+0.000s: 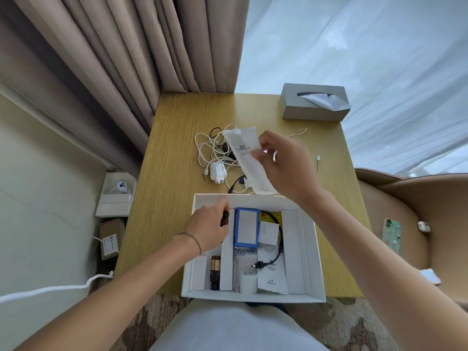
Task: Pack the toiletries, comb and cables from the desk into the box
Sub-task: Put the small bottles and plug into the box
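A white box (314, 249) sits at the desk's near edge, holding a blue-edged packet (247, 228), a black cable (274, 249), a white charger plug (248, 282) and a brown bottle (215, 272). My left hand (209, 228) is inside the box's left side and grips a second small brown bottle (225, 219). Above the desk, my right hand (283, 163) pinches a long white paper sleeve (249, 158), held tilted over a tangle of white and black cables (215, 153) with a white adapter (217, 171).
A grey tissue box (314, 102) stands at the desk's far right. Another white cable (317, 160) lies right of my hand. Curtains hang behind the desk. A tan chair on the right holds a phone (392, 235) and an earbud case (423, 226). Boxes sit on the floor at left.
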Demonstrator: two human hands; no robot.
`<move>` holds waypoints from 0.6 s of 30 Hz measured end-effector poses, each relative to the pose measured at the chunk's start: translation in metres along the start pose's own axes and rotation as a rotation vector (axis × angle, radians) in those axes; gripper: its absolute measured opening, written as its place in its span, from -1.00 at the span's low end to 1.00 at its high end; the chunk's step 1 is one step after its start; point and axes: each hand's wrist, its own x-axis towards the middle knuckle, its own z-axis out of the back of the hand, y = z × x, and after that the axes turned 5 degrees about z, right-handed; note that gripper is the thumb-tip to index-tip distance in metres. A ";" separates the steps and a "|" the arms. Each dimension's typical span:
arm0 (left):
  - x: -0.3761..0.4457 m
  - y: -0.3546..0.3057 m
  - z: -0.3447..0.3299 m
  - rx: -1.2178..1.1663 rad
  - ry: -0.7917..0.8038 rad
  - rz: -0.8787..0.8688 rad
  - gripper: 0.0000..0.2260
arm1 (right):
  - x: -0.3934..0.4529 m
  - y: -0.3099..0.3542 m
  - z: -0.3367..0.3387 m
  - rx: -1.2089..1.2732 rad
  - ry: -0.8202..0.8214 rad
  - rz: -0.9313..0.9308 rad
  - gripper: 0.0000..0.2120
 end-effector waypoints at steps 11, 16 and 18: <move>0.015 0.003 -0.032 0.162 0.112 0.135 -0.76 | -0.068 0.016 0.034 0.451 -0.038 -0.282 -0.92; 0.018 0.006 -0.041 0.152 0.077 0.163 -0.78 | -0.094 -0.005 0.017 0.170 0.133 -0.490 -0.76; 0.019 0.007 -0.041 0.170 0.059 0.165 -0.79 | -0.102 -0.013 0.008 0.056 0.197 -0.547 -0.79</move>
